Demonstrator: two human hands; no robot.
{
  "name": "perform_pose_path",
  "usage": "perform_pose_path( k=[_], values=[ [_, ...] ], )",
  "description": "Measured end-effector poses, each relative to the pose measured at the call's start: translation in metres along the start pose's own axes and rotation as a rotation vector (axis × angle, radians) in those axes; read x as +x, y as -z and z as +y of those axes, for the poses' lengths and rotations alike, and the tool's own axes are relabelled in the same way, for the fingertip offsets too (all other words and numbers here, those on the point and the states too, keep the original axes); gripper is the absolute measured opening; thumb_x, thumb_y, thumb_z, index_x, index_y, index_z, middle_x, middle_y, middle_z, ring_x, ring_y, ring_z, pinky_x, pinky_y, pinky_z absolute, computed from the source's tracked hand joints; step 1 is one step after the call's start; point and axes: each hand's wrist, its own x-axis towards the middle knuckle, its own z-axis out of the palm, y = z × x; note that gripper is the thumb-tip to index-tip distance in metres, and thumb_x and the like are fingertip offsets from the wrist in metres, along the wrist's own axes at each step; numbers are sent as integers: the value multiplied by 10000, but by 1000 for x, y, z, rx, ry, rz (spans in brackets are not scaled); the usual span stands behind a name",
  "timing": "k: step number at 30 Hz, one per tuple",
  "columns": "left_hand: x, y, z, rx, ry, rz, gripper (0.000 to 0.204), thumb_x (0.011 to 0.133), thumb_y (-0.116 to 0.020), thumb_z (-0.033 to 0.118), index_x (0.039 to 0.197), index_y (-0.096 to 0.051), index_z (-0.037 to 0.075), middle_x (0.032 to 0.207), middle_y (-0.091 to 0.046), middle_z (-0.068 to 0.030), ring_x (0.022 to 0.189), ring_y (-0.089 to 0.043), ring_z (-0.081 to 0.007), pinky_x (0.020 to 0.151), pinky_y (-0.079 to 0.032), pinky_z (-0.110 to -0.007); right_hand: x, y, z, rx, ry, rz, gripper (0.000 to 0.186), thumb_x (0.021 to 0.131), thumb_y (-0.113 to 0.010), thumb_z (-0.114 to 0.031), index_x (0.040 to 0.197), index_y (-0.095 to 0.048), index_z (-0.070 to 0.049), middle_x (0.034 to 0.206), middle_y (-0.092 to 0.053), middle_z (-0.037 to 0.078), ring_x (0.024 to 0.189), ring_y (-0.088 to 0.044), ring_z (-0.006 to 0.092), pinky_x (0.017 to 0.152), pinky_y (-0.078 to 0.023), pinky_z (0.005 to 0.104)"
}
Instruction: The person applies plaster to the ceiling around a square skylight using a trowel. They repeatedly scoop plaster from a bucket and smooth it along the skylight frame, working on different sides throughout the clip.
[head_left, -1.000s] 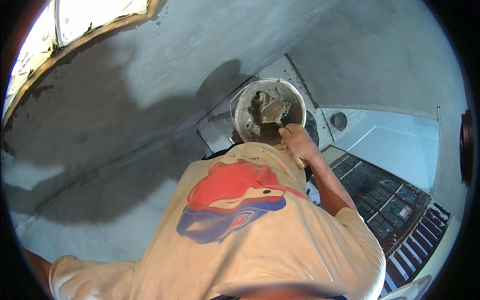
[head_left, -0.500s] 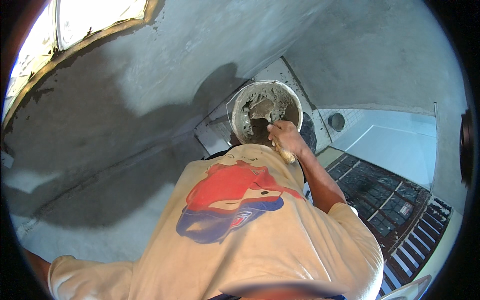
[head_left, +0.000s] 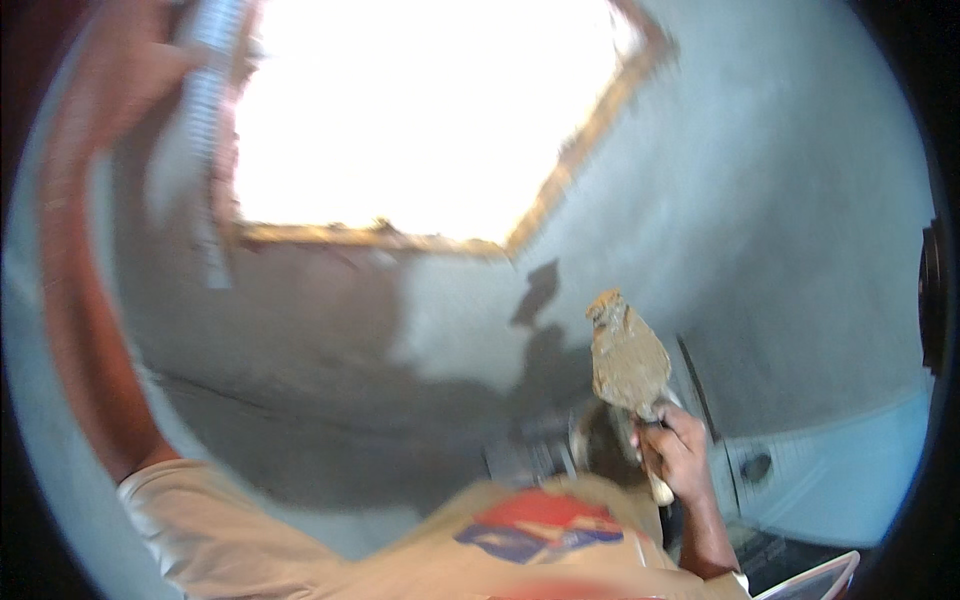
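My right hand (head_left: 680, 452) is closed round the handle of a trowel (head_left: 632, 365), raised blade up in front of the wall. Wet grey-brown mortar (head_left: 612, 312) coats the blade and heaps at its tip. Behind and below it, partly hidden, is the mortar bucket (head_left: 592, 440). My left arm stretches up along the left side. At its end my left hand (head_left: 150, 80), blurred, grips a long pale straightedge (head_left: 207, 150), which stands upright along the left side of the window opening.
The bright window opening (head_left: 400, 130) has a rough yellowish lower edge (head_left: 370, 238). Grey plastered wall (head_left: 780, 200) curves round it, with my shadow on it. A small dark round container (head_left: 757, 467) sits at the lower right.
The trowel has come up out of the bucket, loaded with mortar. My view has swung up toward the window, and my left arm and the straightedge now show.
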Motion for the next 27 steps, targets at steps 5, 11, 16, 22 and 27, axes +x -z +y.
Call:
perform_pose_path(
  k=[5, 11, 16, 22, 27],
  values=[
    [33, -15, -34, 69, 36, 100, 1142, 741, -1029, 302, 1710, -440, 440, 1874, -256, -114, 1733, -202, -404, 1402, -245, -657, 60, -33, -126, 162, 563, -303, 245, 1087, -656, -232, 1197, -650, -13, 850, -686, 50, 658, -647, 123, 580, -537, 311],
    [30, -8, -65, 66, -113, 95, 1262, 584, -1098, 225, 1669, -519, 506, 1833, -328, -169, 1716, -239, -440, 1380, -236, -722, 108, -122, -260, 416, 681, -612, 311, 1094, -686, -306, 1083, -593, -9, 813, -672, 102, 580, -658, 179, 469, -532, 326],
    [32, 3, -56, 78, -129, 71, 1272, 588, -1106, 274, 1681, -496, 503, 1825, -336, -181, 1714, -243, -445, 1358, -269, -740, 143, -165, -305, 605, 640, -651, 249, 1039, -680, -253, 949, -581, -42, 808, -673, 82, 559, -632, 178, 462, -537, 344],
    [36, 4, -54, 62, -120, 25, 1337, 551, -1105, 252, 1697, -468, 514, 1874, -263, -119, 1733, -196, -422, 1375, -247, -726, 159, -203, -329, 271, 1065, -462, 238, 988, -712, -204, 931, -585, -10, 911, -661, 125, 733, -657, 228, 597, -579, 404],
    [39, -2, -60, 58, -247, 11, 1336, 606, -1080, 284, 1743, -395, 434, 1867, -317, 14, 1741, -205, -338, 1404, -160, -734, 162, -214, -347, -62, 1417, -187, 158, 963, -665, -56, 950, -683, 100, 905, -659, 261, 868, -720, 388, 737, -600, 495]
  ],
)
